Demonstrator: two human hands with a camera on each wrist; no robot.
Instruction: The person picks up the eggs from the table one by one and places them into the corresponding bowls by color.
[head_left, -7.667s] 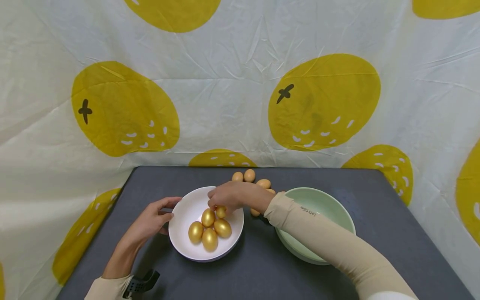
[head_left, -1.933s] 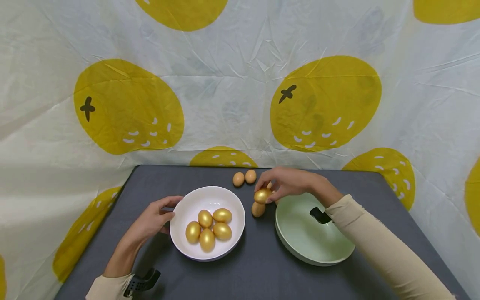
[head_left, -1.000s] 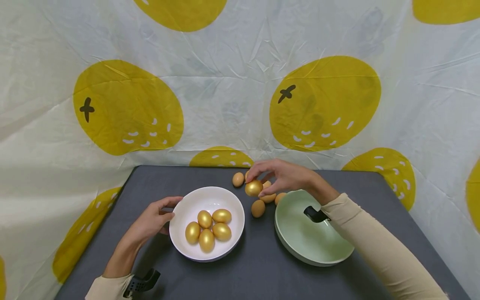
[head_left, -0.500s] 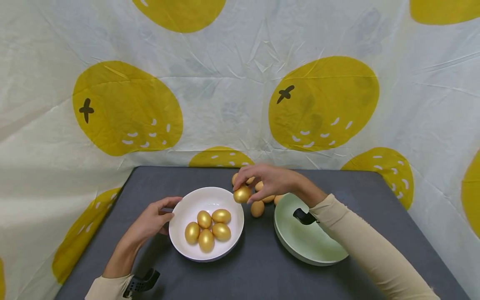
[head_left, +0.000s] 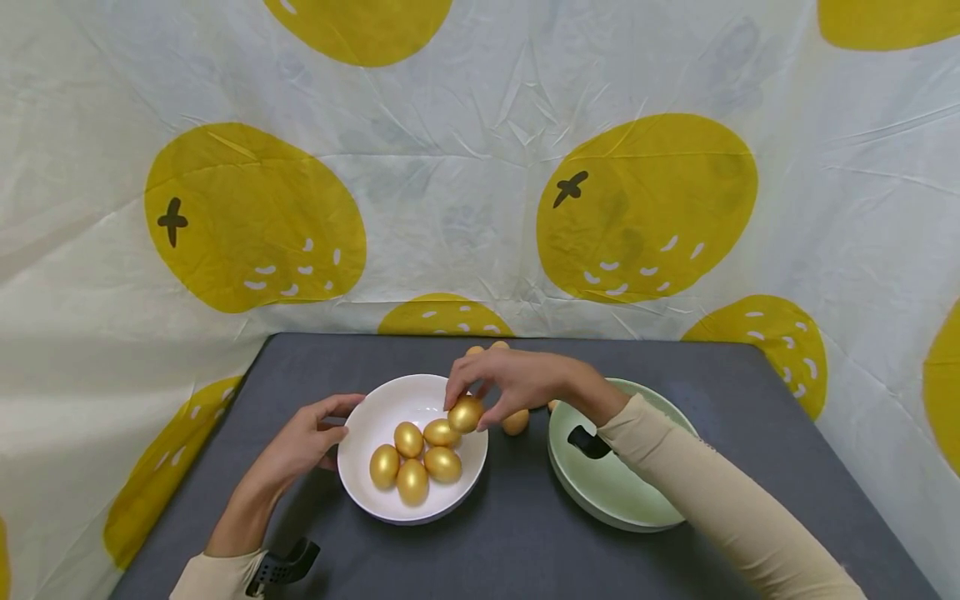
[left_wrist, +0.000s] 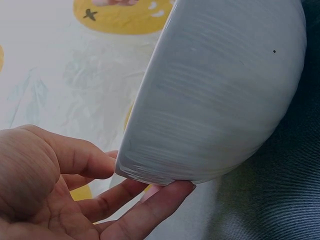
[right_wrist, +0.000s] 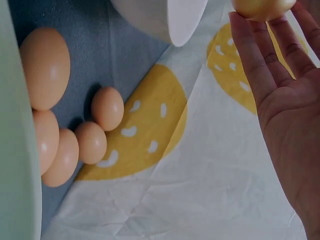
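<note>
My right hand (head_left: pixel 525 379) holds a golden egg (head_left: pixel 466 414) by its fingertips over the right side of a white bowl (head_left: pixel 358 487). Several more golden eggs (head_left: pixel 412 482) lie inside that bowl. In the right wrist view the held egg (right_wrist: pixel 264 7) shows at the top edge, above the fingers (right_wrist: pixel 245 55). My left hand (head_left: pixel 300 437) stays at the bowl's left rim. Seen from the left wrist, its thumb touches the rim and its other fingers (left_wrist: pixel 155 210) rest along the bowl's outer wall (left_wrist: pixel 215 95).
A light green bowl (head_left: pixel 581 492) stands at the right, under my right forearm. Brown eggs (head_left: pixel 515 422) lie on the dark table (head_left: pixel 517 542) between and behind the bowls, partly hidden by my right hand. A white cloth (head_left: pixel 450 208) with yellow fruit prints hangs behind.
My right hand has carried the golden egg leftward and nearer, from above the brown eggs to over the white bowl. Earlier it reached into that bowl. The left hand has kept its place.
</note>
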